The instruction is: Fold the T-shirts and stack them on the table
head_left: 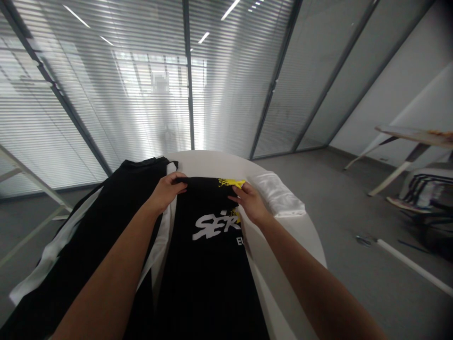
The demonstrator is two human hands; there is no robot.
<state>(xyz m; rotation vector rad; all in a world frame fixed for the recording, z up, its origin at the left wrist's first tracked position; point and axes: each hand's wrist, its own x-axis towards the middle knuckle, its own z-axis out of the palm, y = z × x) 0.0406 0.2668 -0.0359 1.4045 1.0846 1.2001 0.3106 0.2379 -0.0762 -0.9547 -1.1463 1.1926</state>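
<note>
A black garment [208,274] with white lettering and a yellow splatter print lies lengthwise on a round white table [208,163]. Its far end is doubled over toward me. My left hand [168,189] pinches the left corner of that folded end. Closed on the right corner, beside the yellow patch, is my right hand [249,200]. The cloth between both hands is fairly straight. Left of it, close to my left forearm, lies another black garment [116,212] with white strips, hanging over the table edge. A folded shiny white cloth [278,193] rests just right of my right hand.
Beyond the table stands a glass partition [226,85] with blinds. A wooden-topped table [417,136] and a striped item on a chair [424,189] are at the right. A white pole [410,264] lies on the grey floor. A pale metal frame [31,182] stands at the left.
</note>
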